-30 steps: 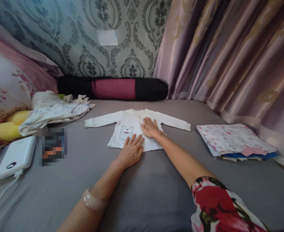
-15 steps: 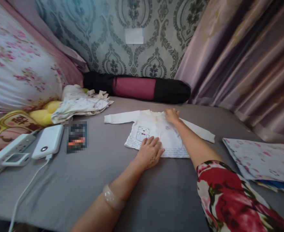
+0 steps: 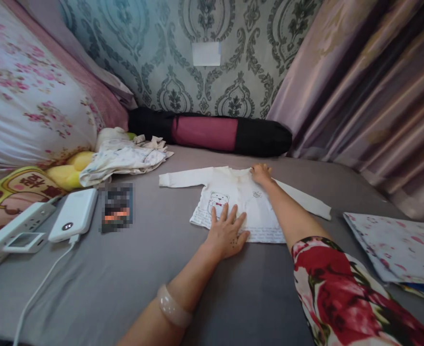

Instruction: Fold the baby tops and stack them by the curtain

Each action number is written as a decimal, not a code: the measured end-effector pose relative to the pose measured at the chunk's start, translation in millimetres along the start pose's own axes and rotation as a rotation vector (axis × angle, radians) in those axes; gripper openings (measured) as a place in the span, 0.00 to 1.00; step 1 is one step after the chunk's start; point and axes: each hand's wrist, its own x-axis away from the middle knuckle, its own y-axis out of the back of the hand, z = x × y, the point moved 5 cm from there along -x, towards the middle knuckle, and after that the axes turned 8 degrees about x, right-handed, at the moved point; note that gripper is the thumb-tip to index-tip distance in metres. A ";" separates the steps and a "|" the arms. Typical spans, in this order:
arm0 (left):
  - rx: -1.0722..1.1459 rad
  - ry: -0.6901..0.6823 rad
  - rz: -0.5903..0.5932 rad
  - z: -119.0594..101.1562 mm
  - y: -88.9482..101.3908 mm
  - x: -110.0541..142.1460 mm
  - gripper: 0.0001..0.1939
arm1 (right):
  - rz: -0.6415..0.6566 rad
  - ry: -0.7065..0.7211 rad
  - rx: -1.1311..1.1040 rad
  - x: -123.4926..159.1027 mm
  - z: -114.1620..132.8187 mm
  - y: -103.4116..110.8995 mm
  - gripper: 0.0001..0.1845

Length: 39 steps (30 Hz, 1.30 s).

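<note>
A white long-sleeved baby shirt (image 3: 230,185) lies flat on the grey sheet, its sleeves stretched out to both sides. A bear drawing and lines of print show on its front. My left hand (image 3: 228,231) rests flat on the lower hem with fingers spread, partly covering the bear. At the neckline, near the shoulder on the right, my right hand (image 3: 261,175) has its fingers curled onto the cloth. My right forearm hides part of the shirt's right side and the sleeve's upper part.
To the left lie a white power bank (image 3: 74,215) with a cable, a power strip (image 3: 15,233) and a pixelated item (image 3: 117,207). Crumpled clothes (image 3: 125,161) sit behind them. A black and maroon long bag (image 3: 205,133) lies along the wall; folded floral cloth (image 3: 395,245) is at right.
My left hand's fingers have spread wider over the hem. My right hand remains at the neckline. The whole view has shifted slightly.
</note>
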 end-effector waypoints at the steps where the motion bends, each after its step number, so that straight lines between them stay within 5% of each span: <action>1: -0.003 0.003 0.007 -0.2 -0.3 -0.2 0.32 | -0.029 -0.016 -0.004 2.1 0.2 -1.6 0.19; 5: -0.011 0.006 0.013 -1.6 -0.4 -0.6 0.32 | -0.063 -0.038 -0.005 6.3 1.1 -3.5 0.20; 10: 0.010 -0.003 -0.066 -3.0 5.0 0.0 0.30 | 0.042 -0.010 0.050 0.6 9.4 9.4 0.18; 15: 0.017 -0.013 -0.132 -2.4 8.8 -2.0 0.30 | 0.007 0.192 -0.001 1.4 57.6 26.7 0.20; 21: -0.021 0.127 -0.205 12.2 9.0 -4.4 0.40 | 0.053 0.295 -0.049 0.2 103.0 19.4 0.18; 28: -0.016 0.227 -0.119 20.6 1.7 -5.9 0.47 | -0.002 0.252 -0.080 -14.8 104.6 6.8 0.15; 39: -0.039 0.241 -0.085 21.6 2.4 -6.5 0.45 | -0.091 0.200 -0.120 3.5 109.8 8.5 0.21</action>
